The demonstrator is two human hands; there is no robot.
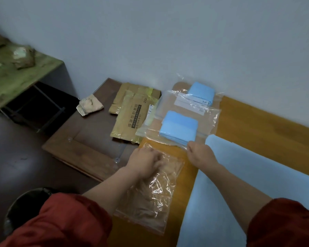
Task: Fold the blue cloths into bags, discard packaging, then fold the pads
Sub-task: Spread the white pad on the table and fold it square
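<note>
Red sleeves [64, 220] sit nearest. The right hand [200, 154] pinches the near edge of a clear bag [150, 132] holding the folded blue cloth [178, 127] on the yellow table [248, 125]. It is likely light, soft and slippery, best held by the rim. The left hand [146, 163] lies on an empty bag [150, 202] — blurred, so I cannot tell its fingers.

Centre: right hand [198, 151] pinches clear plastic zip bag [150, 130] holding folded blue cloth [178, 126]; blurred left hand [144, 163] on empty crinkled clear bag [150, 198] below.
</note>
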